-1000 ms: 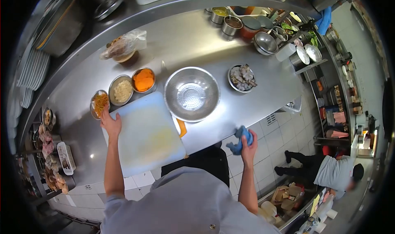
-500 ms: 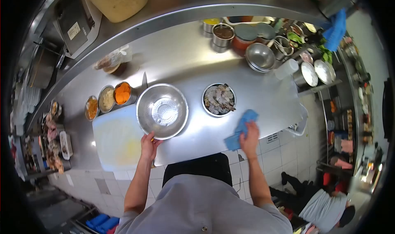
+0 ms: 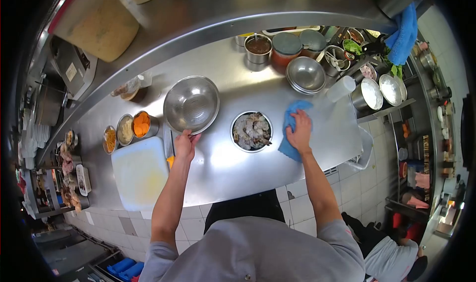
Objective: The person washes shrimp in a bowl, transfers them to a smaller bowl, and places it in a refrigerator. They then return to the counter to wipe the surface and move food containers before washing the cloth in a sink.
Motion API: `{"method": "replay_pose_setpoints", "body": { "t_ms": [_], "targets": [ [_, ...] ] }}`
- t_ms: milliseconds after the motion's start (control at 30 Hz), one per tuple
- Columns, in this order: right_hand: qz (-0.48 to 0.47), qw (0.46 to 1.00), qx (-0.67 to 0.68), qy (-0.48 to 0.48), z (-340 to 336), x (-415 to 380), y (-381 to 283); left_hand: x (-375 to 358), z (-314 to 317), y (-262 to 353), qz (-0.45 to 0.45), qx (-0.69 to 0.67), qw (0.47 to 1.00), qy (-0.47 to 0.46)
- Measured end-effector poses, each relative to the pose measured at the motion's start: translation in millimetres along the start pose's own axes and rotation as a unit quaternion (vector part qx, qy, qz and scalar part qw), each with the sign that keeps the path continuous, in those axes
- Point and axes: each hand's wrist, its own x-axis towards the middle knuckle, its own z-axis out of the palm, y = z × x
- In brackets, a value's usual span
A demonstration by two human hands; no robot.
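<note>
left hand (image 3: 185, 146) pinches the metal colander (image 3: 192, 104) by its rim; right hand (image 3: 299, 130) is spread on a blue cloth (image 3: 289, 146) on the table (image 3: 213, 170); shrimp (image 3: 251, 129) bowl (image 3: 252, 151) sits between

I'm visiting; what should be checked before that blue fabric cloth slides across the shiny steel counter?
1. Right hand on the blue fabric cloth: ok.
2. Left hand gripping the round perforated metal colander: ok, by its rim.
3. Round metal bowl of grey shrimp apart from the cloth: ok.
4. Orange-handled knife well clear of the left hand: not ok, close by.
5. Shiny steel counter dry: cannot tell, glare.
</note>
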Motion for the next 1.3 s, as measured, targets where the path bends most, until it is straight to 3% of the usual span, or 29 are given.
{"method": "replay_pose_setpoints", "body": {
  "t_ms": [167,333,467,500,600,700,800,1067,1100,1200,1233,1300],
  "targets": [
    [-0.151,0.979,0.075,-0.117,23,48,-11,25,62,-6,-0.001,0.021,0.999,-0.031],
    [-0.334,0.909,0.108,-0.222,43,94,-36,33,124,-8,-0.031,-0.004,0.999,-0.041],
    [-0.400,0.885,0.063,-0.229,76,134,-62,25,151,0,-0.013,-0.002,0.998,-0.053],
    [-0.393,0.893,0.044,-0.214,97,143,-64,25,155,2,0.002,0.011,0.999,-0.046],
    [-0.228,0.951,-0.043,-0.203,122,166,-73,23,164,10,0.039,0.068,0.996,-0.032],
    [-0.049,0.995,-0.079,0.039,145,165,-51,18,169,13,0.053,0.139,0.988,-0.034],
    [-0.012,0.997,-0.066,-0.024,96,138,-29,19,182,5,0.040,0.155,0.986,-0.055],
    [0.058,0.992,-0.109,0.007,-25,13,79,25,221,-35,-0.042,0.113,0.984,-0.132],
    [0.063,0.991,-0.118,0.014,-40,1,94,25,218,-38,-0.055,0.127,0.978,-0.159],
    [0.110,0.975,-0.185,0.052,-83,-31,141,31,194,-32,-0.003,0.335,0.930,-0.154],
    [0.120,0.967,-0.214,0.073,-96,-39,158,31,182,-27,0.067,0.390,0.904,-0.160],
    [0.186,0.956,-0.207,0.090,-123,-51,192,32,142,-25,0.017,0.380,0.912,-0.153]
  ]
}}
